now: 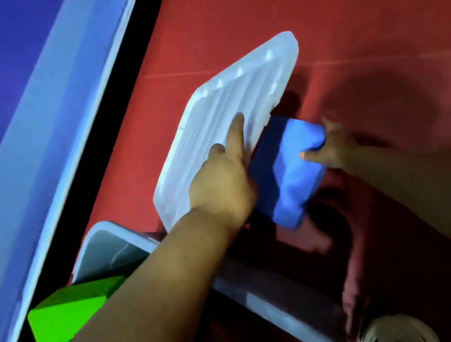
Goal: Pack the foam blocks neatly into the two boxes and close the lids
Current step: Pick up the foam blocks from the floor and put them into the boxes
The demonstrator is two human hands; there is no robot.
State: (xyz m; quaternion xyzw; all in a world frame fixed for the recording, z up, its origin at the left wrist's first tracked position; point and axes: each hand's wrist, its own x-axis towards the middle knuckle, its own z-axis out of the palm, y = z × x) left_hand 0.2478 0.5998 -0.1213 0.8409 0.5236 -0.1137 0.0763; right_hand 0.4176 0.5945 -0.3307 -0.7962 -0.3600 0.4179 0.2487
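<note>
A red floor [339, 5] fills most of the frame, with a blue panel [1, 103] slanting across the upper left. At the lower left stands an open pale box [103, 249] with a green foam block [66, 314] in it. In the centre a ribbed white lid [217, 107] is tilted up; the left hand [220, 180] grips its edge, forefinger stretched along the ribs and the other fingers curled behind. Just right of it, the right hand [329, 145] holds a blue foam block [289, 172], thumb and fingers pinching its far end. White shoes [397, 332] show at the lower right.
</note>
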